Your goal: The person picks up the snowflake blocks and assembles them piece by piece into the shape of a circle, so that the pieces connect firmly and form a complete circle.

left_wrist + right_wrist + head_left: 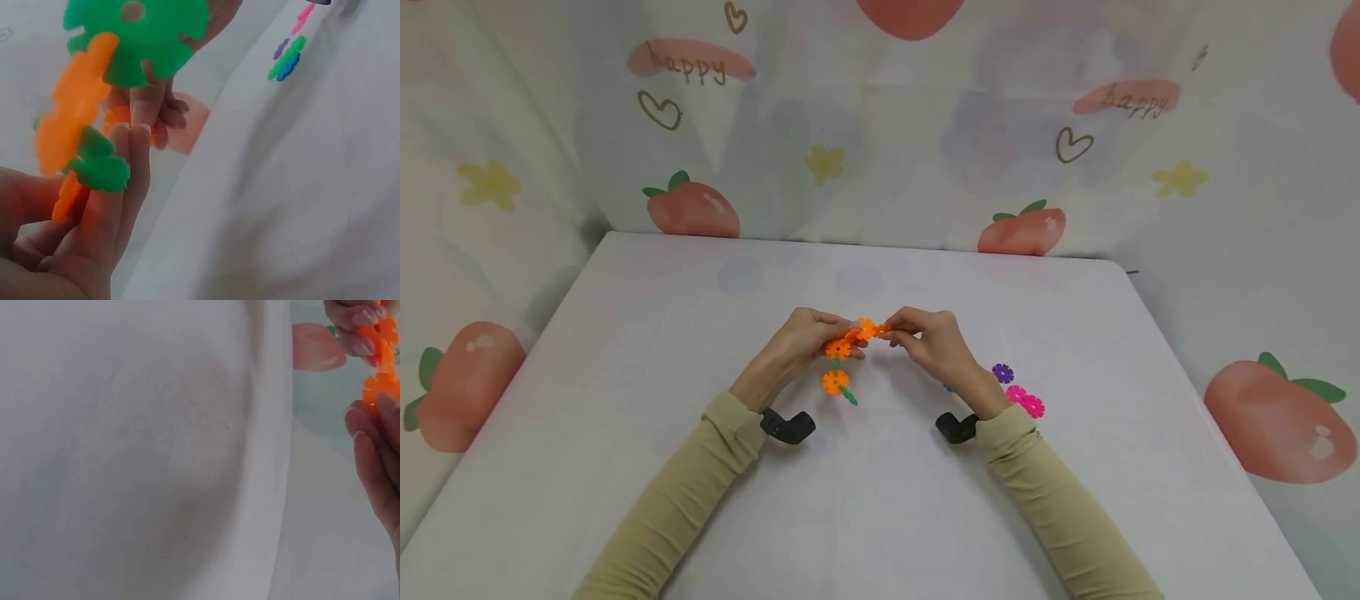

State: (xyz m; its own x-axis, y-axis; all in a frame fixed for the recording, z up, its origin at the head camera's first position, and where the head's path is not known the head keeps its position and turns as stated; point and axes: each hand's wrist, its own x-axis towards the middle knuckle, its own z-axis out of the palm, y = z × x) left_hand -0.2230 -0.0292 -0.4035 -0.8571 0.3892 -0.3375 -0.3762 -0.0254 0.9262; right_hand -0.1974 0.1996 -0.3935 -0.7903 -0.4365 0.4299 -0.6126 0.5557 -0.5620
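- Enclosed from 9 through 12 to 3 o'clock in the head view by a pale backdrop (902, 167), printed with red fruit, yellow flowers, outlined hearts and the word "happy".
- Spread beneath with a white table (850, 517), widening toward 6 o'clock.
- Reaching in from between 7 and 8 o'clock with a tan left sleeve (677, 500), and from between 4 and 5 with a matching right sleeve (1067, 500).
- Gripping with the left hand (797, 342), just left of the hub: thumb and fingers closed on an orange stretch of discs, some fingertips straight out toward 3 o'clock.
- Pinching with the right hand (936, 337), at 3 o'clock from the left: thumb and forefinger drawn together on the orange end disc; cannot tell how far the remaining fingers bend.
- Held between both hands, above the table: a chain of notched discs (837, 349), orange and green, dangling toward 6 o'clock from the left fingers and tipped with green.
- Fitted by the cuffs with dark curved pieces (788, 427).
- Seen at 11 o'clock in the left wrist view: the chain's big green disc (150, 50), joined to a blurred orange disc (75, 112).
- Lying at 4 o'clock from the right hand: two pink discs (1034, 407), with a purple disc (1002, 373) near, toward 11.
- Mostly hidden by the right forearm in the head view: a blue disc (949, 387), shown beside a loose green disc (294, 51) in the left wrist view.
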